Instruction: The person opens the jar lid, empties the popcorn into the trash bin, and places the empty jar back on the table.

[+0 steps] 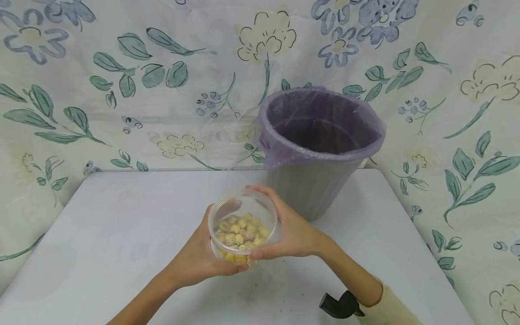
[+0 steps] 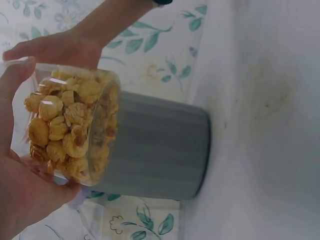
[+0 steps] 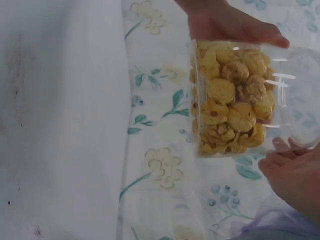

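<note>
A clear plastic jar [image 1: 217,212] of popcorn [image 1: 239,231] is held up over the white table, its round top facing the head camera. My left hand [image 1: 205,255] grips its left side, the thumb across the front near the base. On the other side my right hand [image 1: 290,232] grips the jar, fingers behind the rim and thumb in front. Golden, rounded popcorn [image 2: 65,120] fills the lower part of the jar in the left wrist view. Through the wall, the right wrist view shows the popcorn [image 3: 232,100] between both hands.
Behind the jar to the right stands a grey trash bin [image 1: 313,189] lined with a purple bag [image 1: 321,155]. Small dark specks mark the white table [image 1: 122,234] near the front. A floral cloth [image 1: 219,45] hangs behind. A black device [image 1: 341,304] sits on my right forearm.
</note>
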The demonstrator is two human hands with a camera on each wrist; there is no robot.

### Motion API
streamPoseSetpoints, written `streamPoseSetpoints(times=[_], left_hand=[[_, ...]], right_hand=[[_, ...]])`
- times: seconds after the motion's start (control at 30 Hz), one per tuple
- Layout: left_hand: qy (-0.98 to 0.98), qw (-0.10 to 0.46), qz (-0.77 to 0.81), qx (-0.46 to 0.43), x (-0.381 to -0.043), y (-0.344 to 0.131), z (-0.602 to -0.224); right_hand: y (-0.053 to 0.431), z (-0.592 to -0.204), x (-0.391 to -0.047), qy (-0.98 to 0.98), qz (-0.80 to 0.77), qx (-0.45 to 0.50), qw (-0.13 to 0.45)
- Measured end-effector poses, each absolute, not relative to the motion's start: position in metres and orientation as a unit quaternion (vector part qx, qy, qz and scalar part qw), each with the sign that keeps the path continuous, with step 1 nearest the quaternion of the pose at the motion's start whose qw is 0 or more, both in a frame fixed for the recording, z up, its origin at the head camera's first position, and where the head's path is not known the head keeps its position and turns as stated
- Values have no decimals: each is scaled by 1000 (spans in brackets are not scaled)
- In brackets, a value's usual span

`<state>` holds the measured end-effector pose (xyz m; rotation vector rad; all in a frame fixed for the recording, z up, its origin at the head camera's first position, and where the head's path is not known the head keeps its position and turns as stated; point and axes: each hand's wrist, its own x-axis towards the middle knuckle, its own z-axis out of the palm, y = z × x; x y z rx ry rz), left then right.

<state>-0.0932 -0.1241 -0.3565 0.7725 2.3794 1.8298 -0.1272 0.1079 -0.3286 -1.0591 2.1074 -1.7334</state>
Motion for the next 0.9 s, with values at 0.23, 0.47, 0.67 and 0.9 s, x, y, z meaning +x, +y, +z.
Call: streamPoseSetpoints(times=[0.23,0.47,0.67,0.9], left_hand=[[767,23,588,255,-93,-122,-356],[791,-27,569,224,-96,-119,-355],[789,-56,576,209,-100,-115,-359],[791,-64,572,207,-99,-113,-360]], right_hand=[[114,-329,-135,692,-590,-396,130],[102,-333,-116,753,-580,-309,-33],[84,-336,-101,777,-575,-238,-93],[78,-336,-100,778,-583,-217,-89]])
